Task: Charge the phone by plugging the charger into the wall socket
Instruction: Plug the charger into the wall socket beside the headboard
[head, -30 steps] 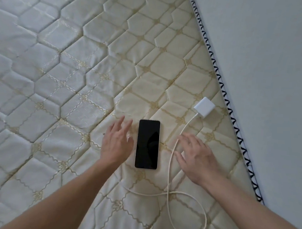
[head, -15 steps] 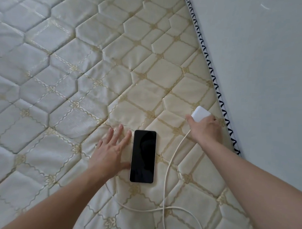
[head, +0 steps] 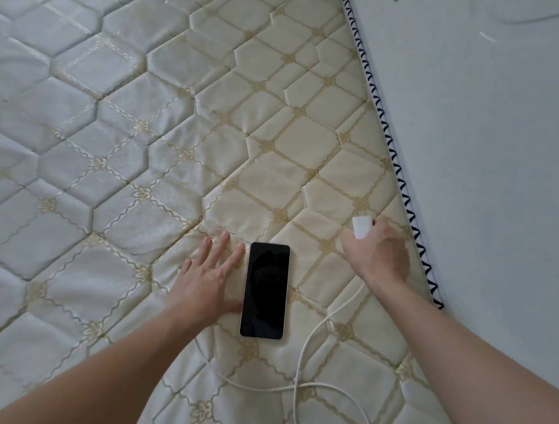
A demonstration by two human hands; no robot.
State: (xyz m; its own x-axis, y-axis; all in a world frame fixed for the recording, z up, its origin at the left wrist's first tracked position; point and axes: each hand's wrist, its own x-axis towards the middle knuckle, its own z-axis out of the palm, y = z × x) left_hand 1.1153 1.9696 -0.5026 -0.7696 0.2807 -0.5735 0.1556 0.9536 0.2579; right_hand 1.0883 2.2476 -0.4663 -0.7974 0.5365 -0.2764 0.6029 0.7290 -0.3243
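Observation:
A black-screened phone (head: 265, 290) lies flat, face up, on the quilted cream mattress (head: 147, 143). My left hand (head: 211, 274) rests flat beside the phone's left edge, fingers spread, thumb touching its side. My right hand (head: 378, 250) is closed around the white charger plug (head: 361, 226), lifted slightly, with its prongs pointing away from me. The white cable (head: 311, 343) runs from under that hand and loops across the mattress toward the bottom of the view. No wall socket is in sight.
A plain white wall (head: 495, 156) rises along the mattress's right side, past the edge piping with a black zigzag (head: 388, 133). The mattress stretches wide to the left and far side.
My right hand moved from the cable up to the charger plug, closed on it and raised it off the mattress. My left hand stayed beside the phone.

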